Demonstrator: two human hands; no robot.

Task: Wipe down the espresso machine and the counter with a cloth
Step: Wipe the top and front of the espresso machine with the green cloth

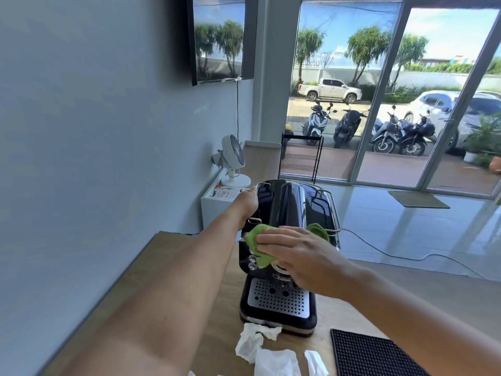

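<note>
Espresso machine (284,204), centre: wiping under way. Right hand (301,256) flat on cloth (257,237); left hand (248,203) behind, grip unclear. Bench (336,318) likely pending.

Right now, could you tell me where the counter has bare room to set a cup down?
Bare wood on the counter lies right of the espresso machine, beyond the black mat, and in a strip between it and the wall-side edge. Crumpled tissues crowd the front.

Right hand (295,256) pressing cloth (254,240) on espresso machine (287,204), left hand (248,203) at rear
</note>
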